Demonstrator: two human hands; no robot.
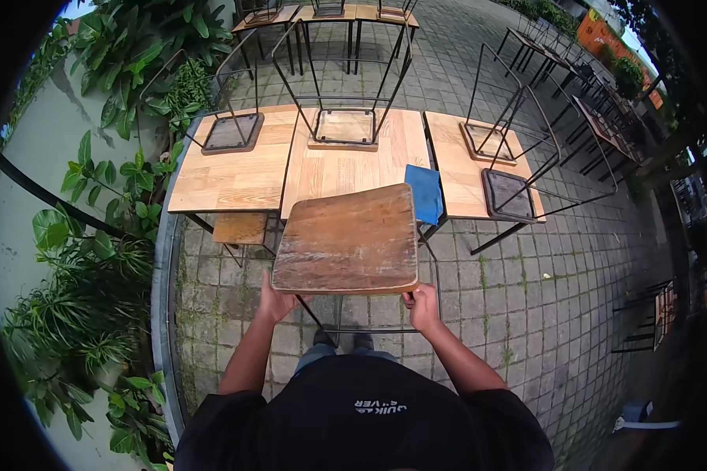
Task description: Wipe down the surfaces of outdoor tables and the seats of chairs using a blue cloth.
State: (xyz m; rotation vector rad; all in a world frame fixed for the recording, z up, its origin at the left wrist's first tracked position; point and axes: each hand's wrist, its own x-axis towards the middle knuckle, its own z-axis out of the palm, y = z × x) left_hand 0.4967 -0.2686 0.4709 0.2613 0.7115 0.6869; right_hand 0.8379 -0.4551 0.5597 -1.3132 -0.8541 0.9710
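A worn wooden stool with a black metal frame is held upright before me, its seat near the front edge of the middle wooden table. My left hand is at the near left corner below the seat; the fingers are partly hidden by it. At the near right corner, my right hand is closed around the frame under the seat edge. A blue cloth lies just beyond the seat's right side, draped over the table's front edge. An upturned stool rests on the middle table.
More upturned stools stand on the left table and the right table. Under the left table is another wooden stool. A planted bed with a concrete curb runs along the left, and further tables stand beyond and at right.
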